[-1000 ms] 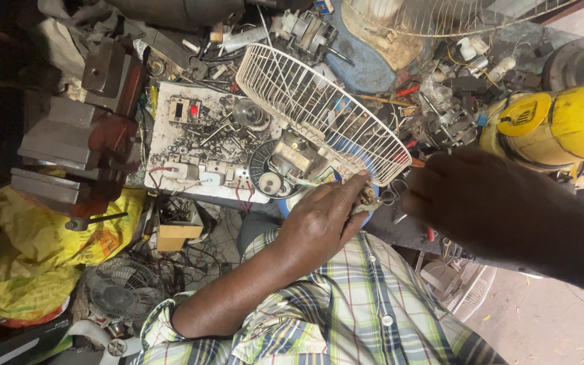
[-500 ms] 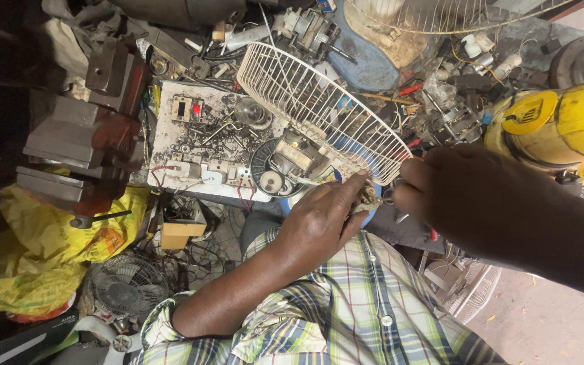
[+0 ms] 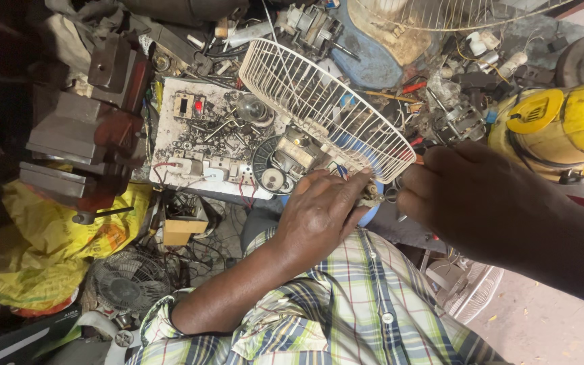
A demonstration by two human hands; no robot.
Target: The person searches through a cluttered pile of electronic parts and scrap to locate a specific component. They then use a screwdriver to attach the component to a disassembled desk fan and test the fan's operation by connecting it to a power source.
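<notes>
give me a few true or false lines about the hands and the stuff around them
1. The left hand rests at the edge of the white fan guard. True.
2. The right hand is far from the left one. False: they nearly meet at the guard's edge.
3. A vise sits at the far right. False: it is on the left.
4. A yellow motor housing lies right of the guard. True.

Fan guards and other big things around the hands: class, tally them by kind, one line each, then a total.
White wire fan guards: 2, one by the left hand and right hand, one at the top edge
Yellow motor housing: 1
Bench vise: 1
Yellow sack: 1
Total: 5
</notes>
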